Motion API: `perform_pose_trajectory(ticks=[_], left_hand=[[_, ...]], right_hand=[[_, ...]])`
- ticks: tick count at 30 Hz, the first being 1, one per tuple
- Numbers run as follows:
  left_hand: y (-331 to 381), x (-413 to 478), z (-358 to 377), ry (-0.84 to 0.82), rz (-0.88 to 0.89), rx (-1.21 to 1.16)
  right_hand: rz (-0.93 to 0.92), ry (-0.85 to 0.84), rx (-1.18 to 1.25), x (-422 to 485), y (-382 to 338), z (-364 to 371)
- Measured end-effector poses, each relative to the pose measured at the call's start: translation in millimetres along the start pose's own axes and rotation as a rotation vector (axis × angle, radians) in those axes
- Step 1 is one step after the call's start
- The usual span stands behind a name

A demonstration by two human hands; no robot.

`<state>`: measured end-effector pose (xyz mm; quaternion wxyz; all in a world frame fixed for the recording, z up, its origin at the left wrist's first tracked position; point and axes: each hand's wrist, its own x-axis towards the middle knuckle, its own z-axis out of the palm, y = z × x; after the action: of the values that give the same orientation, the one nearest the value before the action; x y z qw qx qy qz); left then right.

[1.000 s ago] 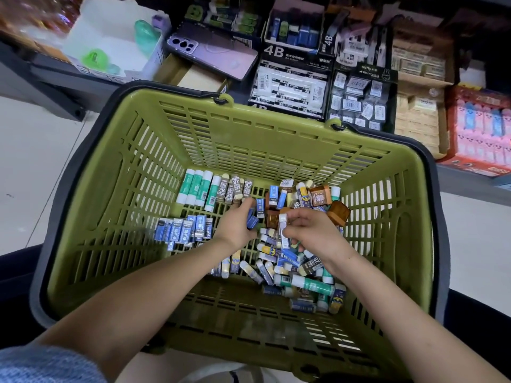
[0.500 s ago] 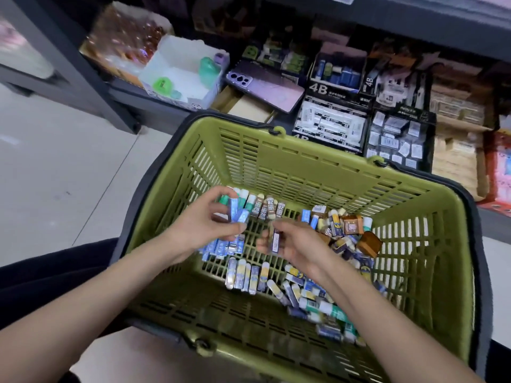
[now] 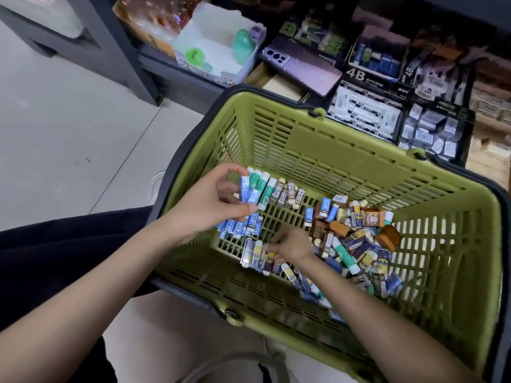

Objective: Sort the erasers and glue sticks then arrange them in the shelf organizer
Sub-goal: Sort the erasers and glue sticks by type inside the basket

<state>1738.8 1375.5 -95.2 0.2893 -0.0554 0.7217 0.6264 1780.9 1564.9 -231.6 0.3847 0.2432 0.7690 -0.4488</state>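
Note:
A green basket holds erasers and glue sticks. My left hand pinches two blue erasers above a row of blue erasers on the basket floor. Green-and-white glue sticks and brown 2B erasers lie in a row behind. My right hand reaches down to a row of yellow-and-blue erasers, fingers curled on one of them. A mixed unsorted pile lies to the right.
The shelf behind carries boxes of 4B erasers, a purple phone, and a white box with green items. Pale floor tiles lie to the left. My dark-clothed leg is beside the basket.
The view swung left and down. My left hand lifted with blue erasers over the blue row. My right hand moved down from the pile to the yellow-and-blue row.

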Motion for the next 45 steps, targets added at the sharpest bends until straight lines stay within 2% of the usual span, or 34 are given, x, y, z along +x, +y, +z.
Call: perform_pose_trajectory(ticks=[5,7,11,13,16,18,21,23,26,30,34,39,41,43,45], left_hand=[[-6,1,1,-0.019,0.002,0.018],[-7,0,3,-0.023,0.004,0.047],[-9,2,7,0.022,0.025,0.161],[-10,3,12,0.016,0.044,0.220],[-12,2,16,-0.032,0.074,0.256],[-12,2,14,-0.038,0.044,0.207],[-5,2,4,-0.016,-0.012,-0.011],[6,2,-6,0.044,0.022,-0.053],[29,1,-20,0.093,0.170,0.079],[52,-5,-26,0.122,0.312,0.242],[54,-9,-26,0.218,0.357,0.337],[45,-6,-30,0.259,0.397,0.488],[41,-4,-31,0.244,0.438,0.593],[36,-2,-32,0.222,0.467,0.692],[31,-1,-31,0.205,0.485,0.757]], right_hand=[[0.018,-0.072,0.096,-15,-5,-3],[-0.075,-0.055,0.170,-30,-17,-16],[-0.285,-0.148,0.546,-73,-51,-34],[-0.330,-0.149,0.538,-85,-66,-31],[-0.342,-0.045,0.492,-88,-77,-23],[-0.337,-0.057,0.530,-85,-77,-24],[-0.305,-0.152,0.673,-78,-75,-37],[-0.281,-0.119,0.720,-67,-72,-43],[-0.262,-0.008,0.495,-45,-70,-29],[-0.283,0.024,0.287,-13,-78,15],[-0.304,0.050,0.120,9,-83,40],[-0.433,0.281,-0.260,16,-76,49],[-0.448,0.308,-0.382,14,-75,47],[-0.461,0.293,-0.441,9,-77,40],[-0.489,0.266,-0.260,-2,-81,26]])
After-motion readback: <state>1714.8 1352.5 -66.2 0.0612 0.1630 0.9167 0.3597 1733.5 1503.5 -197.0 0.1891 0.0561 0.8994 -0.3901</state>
